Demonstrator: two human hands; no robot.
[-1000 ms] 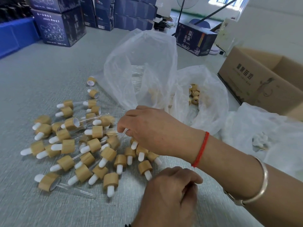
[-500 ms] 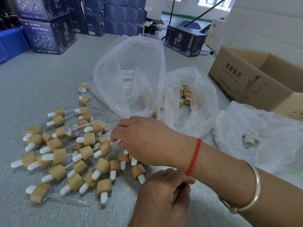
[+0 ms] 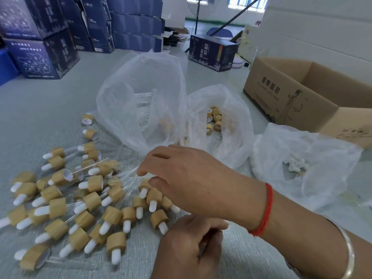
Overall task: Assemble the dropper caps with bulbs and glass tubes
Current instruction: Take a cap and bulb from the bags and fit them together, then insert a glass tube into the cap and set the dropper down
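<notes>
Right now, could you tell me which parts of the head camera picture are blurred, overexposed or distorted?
In the head view, the windows at the top are blown out white; the wide-angle lens bows the cardboard box and the blue cartons outward; the clear glass tubes nearly vanish against the grey surface; the dropper caps at the left look slightly soft.

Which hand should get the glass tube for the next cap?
Probably the right hand: its fingertips seem to pinch a glass tube beside the finished droppers. The left hand is curled up nearer the person, away from the tubes.
</notes>
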